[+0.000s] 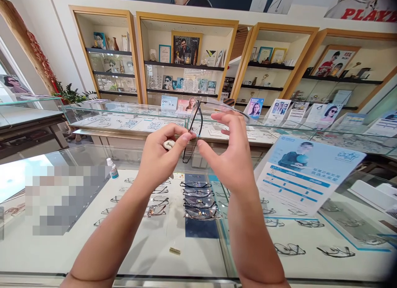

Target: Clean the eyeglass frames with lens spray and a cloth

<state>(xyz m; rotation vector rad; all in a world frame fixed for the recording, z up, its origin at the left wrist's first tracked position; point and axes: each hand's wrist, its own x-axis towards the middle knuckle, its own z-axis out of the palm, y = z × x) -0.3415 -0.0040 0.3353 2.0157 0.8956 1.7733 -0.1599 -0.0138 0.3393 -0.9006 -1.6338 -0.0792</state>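
Observation:
A pair of dark-framed eyeglasses point(201, 117) is held up over the glass counter, turned nearly edge-on. My left hand point(164, 149) pinches its rim between thumb and fingers. A small wad of white cloth point(168, 145) is tucked in the same hand. To the right of the glasses, my right hand point(231, 149) has its thumb and fingers spread apart, with the thumb tip close to the rim. One temple arm stretches rightward behind the right fingers; whether they touch it I cannot tell.
Below lie rows of eyeglasses point(198, 193) in the glass display counter point(198, 259). A small white bottle point(113, 169) stands at left, a blue-and-white sign point(305, 176) at right. Another glass showcase point(130, 110) crosses behind, before wooden-framed wall shelves point(187, 17).

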